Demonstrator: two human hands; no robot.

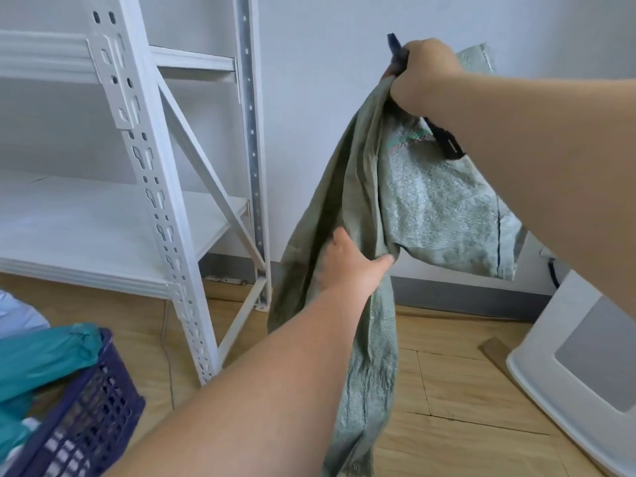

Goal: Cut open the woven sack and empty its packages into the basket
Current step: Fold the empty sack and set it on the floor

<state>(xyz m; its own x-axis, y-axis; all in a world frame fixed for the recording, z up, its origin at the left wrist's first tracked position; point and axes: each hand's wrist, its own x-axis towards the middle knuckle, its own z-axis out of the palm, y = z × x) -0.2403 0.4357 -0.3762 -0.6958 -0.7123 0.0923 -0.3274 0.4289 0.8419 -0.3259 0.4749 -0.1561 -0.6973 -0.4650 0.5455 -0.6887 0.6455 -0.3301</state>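
beside the white shelving point(179, 215), the limp woven sack point(430, 208) is gripped high by the right hand point(425, 75), along with a dark cutter point(444, 142), and pinched lower by the left hand point(347, 261).

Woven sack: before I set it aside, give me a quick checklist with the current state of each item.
1. Sack emptied: the woven sack hangs limp and flat, no bulges showing. Ok, though its inside is hidden.
2. Top hold: the right hand grips the gathered upper end. Ok.
3. Cutter under control: a dark utility knife is clamped in that same hand against the fabric. Blade out or retracted: cannot tell.
4. Lower hold: the left hand holds the sack's middle fold. Ok.
5. Packages in basket: teal packages sit in the blue basket. Ok; full count cannot tell.
6. Floor under the sack: bare wood floor. Ok.
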